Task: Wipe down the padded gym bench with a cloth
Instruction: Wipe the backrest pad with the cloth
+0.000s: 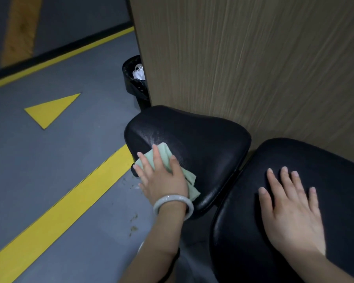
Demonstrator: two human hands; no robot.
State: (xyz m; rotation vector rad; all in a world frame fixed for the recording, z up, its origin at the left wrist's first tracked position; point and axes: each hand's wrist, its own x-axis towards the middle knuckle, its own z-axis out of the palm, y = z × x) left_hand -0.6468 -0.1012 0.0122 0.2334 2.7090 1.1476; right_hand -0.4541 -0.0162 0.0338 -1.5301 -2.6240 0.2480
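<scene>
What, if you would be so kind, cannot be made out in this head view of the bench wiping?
- Bench frame and legs: hidden beneath the seat pad and long pad.
- Long pad's far end: cut off by the right edge.
- Middle of the green cloth: covered by the left hand.
- Bin contents: partly behind the wood panel, too small.
- Right hand forearm: cut off at the bottom edge.

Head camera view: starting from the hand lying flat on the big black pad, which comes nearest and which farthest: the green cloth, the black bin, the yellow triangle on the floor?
From the right hand:
1. Green cloth, to its left, under the left hand on the smaller pad.
2. Black bin, farther back, beside the wooden panel.
3. Yellow triangle, far left on the floor.
</scene>
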